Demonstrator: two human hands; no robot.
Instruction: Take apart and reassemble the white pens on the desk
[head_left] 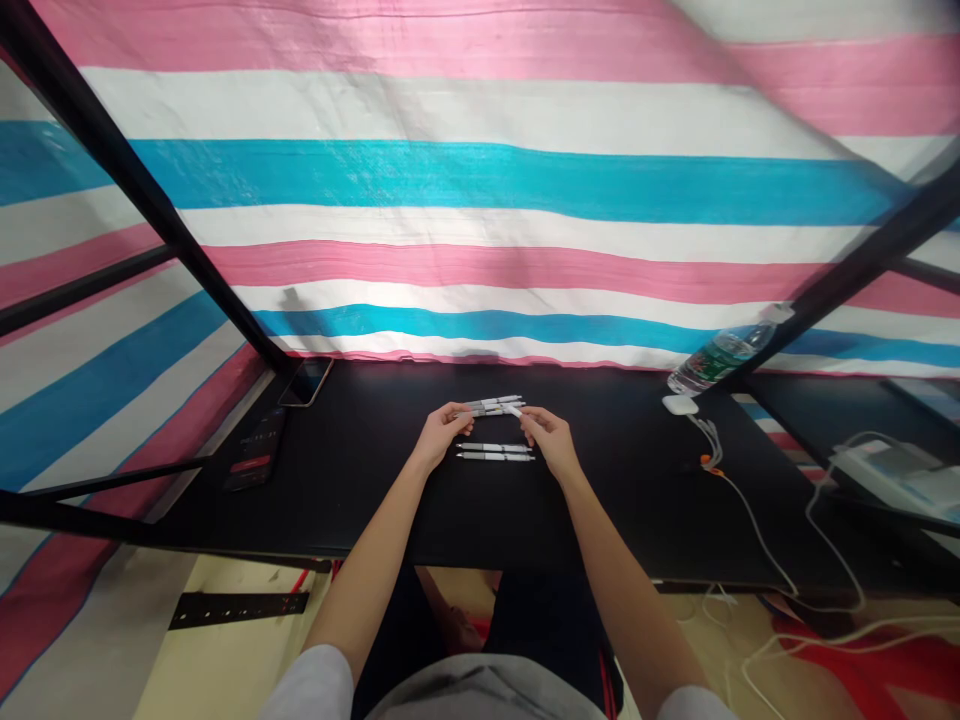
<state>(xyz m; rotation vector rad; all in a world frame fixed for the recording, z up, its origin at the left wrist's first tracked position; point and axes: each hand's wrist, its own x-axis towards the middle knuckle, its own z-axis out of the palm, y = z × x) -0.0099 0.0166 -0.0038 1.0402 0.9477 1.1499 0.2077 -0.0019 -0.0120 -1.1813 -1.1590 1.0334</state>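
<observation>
My left hand [444, 434] is closed in a pinch at the left end of a slim grey-and-white pen piece [486, 411]. My right hand [550, 438] pinches a short white pen piece [514, 410] that slants up and left from the fingertips. Both hands are just above the black table; whether the two pieces touch is too small to tell. Behind them lies a white pen [495, 401], partly overlapped by the held pieces. Nearer to me, between my wrists, two white pens with dark details, an upper pen [491, 448] and a lower pen [493, 457], lie side by side.
On the black table [315, 520], a phone [309, 382] and a dark device with a red label [255, 450] lie at left. A water bottle [724, 355] leans at right beside a white charger [680, 404] with cables. Black frame posts and striped sheeting enclose the table.
</observation>
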